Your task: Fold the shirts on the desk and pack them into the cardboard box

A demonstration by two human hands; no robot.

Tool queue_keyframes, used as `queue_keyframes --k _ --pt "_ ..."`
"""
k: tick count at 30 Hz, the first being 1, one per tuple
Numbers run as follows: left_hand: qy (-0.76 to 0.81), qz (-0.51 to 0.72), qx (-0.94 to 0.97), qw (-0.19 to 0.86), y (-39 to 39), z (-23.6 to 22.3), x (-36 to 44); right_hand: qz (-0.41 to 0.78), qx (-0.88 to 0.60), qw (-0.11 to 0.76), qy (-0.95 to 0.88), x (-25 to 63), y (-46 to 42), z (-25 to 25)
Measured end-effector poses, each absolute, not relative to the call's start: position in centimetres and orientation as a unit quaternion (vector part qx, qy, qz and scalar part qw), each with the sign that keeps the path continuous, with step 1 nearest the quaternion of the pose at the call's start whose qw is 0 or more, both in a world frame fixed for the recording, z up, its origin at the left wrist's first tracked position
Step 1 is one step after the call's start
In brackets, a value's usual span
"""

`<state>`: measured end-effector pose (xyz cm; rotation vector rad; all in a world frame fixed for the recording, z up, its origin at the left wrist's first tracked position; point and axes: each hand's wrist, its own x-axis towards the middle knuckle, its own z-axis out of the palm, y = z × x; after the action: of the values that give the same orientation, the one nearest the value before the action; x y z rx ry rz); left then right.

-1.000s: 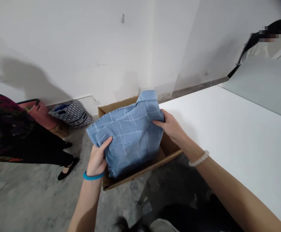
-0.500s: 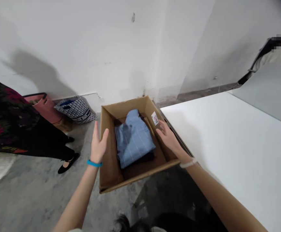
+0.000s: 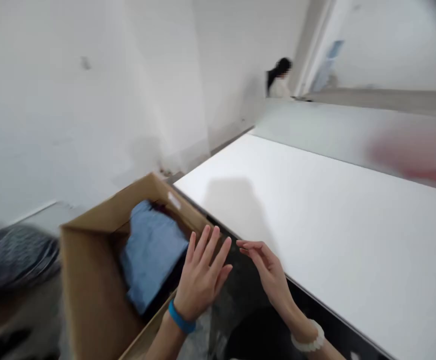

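Note:
My left hand [image 3: 203, 275], with a blue band at the wrist, is in front of the right side of a cardboard box [image 3: 86, 285]. Its fingers are spread and hold nothing. Folded blue clothing [image 3: 154, 255], with darker cloth beneath it, lies inside the box. My right hand [image 3: 272, 275], wearing a pale beaded bracelet, hovers by the near edge of a white table [image 3: 334, 225]. Nothing shows in its loosely bent fingers, which point toward my left hand.
A low pale panel [image 3: 315, 125] runs along the table's far side, and a person [image 3: 280, 82] is beyond it. At the left, a patterned bag [image 3: 19, 255] is blurred on the floor. A blurred reddish shape [image 3: 416, 155] shows at the right.
My view has swung right toward the table. Both hands have left the box's sides and come closer together. The box and clothing now appear farther left, and the person at the left has gone from view.

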<state>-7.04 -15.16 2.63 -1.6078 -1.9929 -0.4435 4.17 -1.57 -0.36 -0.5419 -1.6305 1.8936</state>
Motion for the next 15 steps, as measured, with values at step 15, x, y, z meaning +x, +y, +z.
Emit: queue_keyframes --k 15 --pt "-0.391 -0.294 -0.864 0.117 4.6 -4.5 11.5 0.193 -0.657 0.566 -0.459 45.2 9.1 -2.4"
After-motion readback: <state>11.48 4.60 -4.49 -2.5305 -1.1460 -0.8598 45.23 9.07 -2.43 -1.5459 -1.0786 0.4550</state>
